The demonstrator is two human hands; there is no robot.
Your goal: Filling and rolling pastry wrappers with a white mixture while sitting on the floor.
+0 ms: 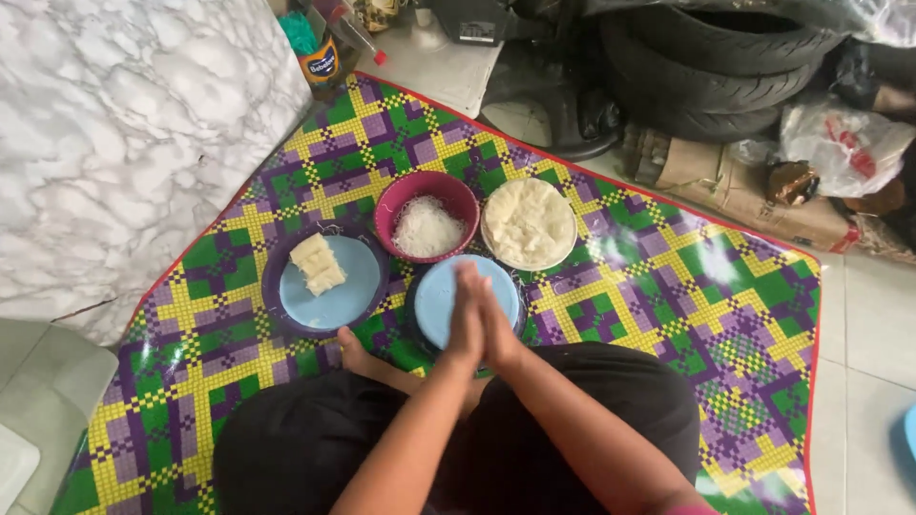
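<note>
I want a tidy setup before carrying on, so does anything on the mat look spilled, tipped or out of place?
Nothing stands out. The pink bowl of white shreds, the white dish and both blue plates sit flat on the checked mat, with no spills. The hands are pressed together above the nearer plate.
</note>
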